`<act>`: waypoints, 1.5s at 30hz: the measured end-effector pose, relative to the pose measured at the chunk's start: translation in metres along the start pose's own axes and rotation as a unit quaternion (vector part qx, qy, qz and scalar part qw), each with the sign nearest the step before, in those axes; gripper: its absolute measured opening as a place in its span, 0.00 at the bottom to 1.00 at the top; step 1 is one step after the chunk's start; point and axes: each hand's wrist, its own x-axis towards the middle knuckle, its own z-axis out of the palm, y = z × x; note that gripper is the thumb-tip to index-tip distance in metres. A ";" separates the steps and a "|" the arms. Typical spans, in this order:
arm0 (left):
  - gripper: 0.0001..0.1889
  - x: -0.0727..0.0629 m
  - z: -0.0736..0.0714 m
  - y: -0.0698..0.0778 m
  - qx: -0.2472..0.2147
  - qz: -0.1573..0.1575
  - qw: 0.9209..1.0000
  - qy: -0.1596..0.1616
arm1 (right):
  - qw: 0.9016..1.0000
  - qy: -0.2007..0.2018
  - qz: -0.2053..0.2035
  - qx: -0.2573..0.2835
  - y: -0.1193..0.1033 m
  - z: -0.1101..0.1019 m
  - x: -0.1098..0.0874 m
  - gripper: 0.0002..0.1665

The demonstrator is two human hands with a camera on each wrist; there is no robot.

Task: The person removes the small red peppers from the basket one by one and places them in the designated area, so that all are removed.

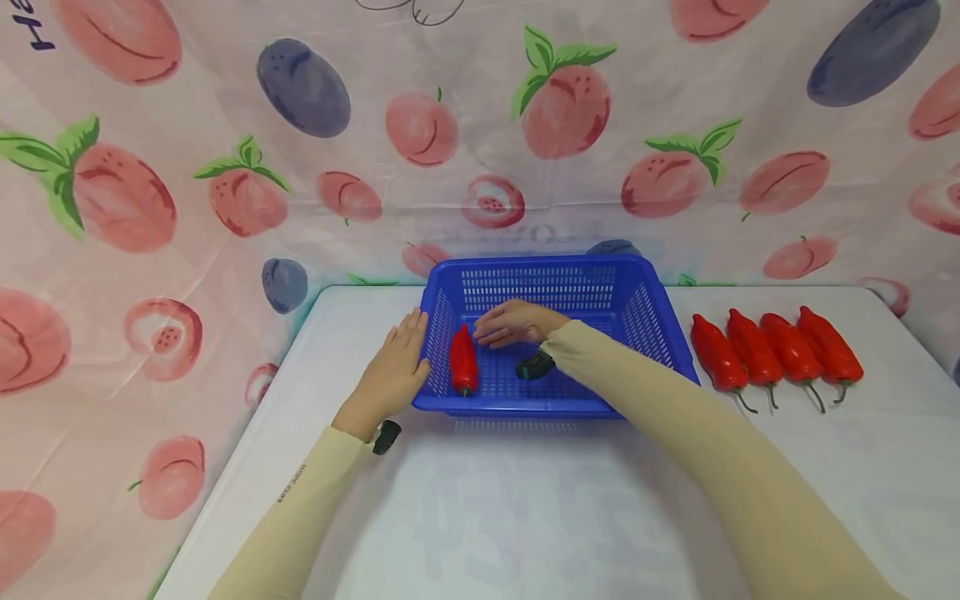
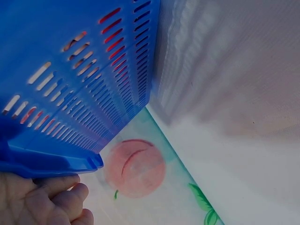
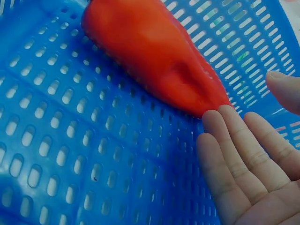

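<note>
A blue plastic basket (image 1: 570, 406) with slotted walls stands on the white table. Inside it, along the left wall, lies one red pepper (image 1: 463, 367), its stem toward the near side. My right hand (image 1: 516, 325) is inside the basket just right of the pepper's tip; in the right wrist view its fingers (image 3: 234, 154) are extended beside the tip, with nothing gripped. My left hand (image 1: 393, 362) rests with straight fingers against the outside of the basket's left rim. In the left wrist view, the left fingers (image 2: 61, 197) touch the underside of that rim.
Several red peppers (image 1: 757, 358) lie side by side on the white table (image 1: 525, 508), right of the basket, stems toward the near side. A fruit-print cloth (image 1: 480, 100) hangs behind the table and along its left side.
</note>
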 end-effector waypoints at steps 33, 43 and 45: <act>0.35 0.003 0.000 0.000 0.007 -0.004 1.000 0.002 | 1.000 0.019 0.018 -0.011 -0.003 0.009 0.020 0.25; 0.35 0.004 0.002 0.000 0.007 -0.011 1.000 0.001 | 1.000 0.006 0.022 0.002 -0.002 0.009 0.020 0.27; 0.35 0.004 0.001 0.001 0.008 -0.010 1.000 0.002 | 1.000 0.009 0.025 0.003 -0.003 0.010 0.020 0.27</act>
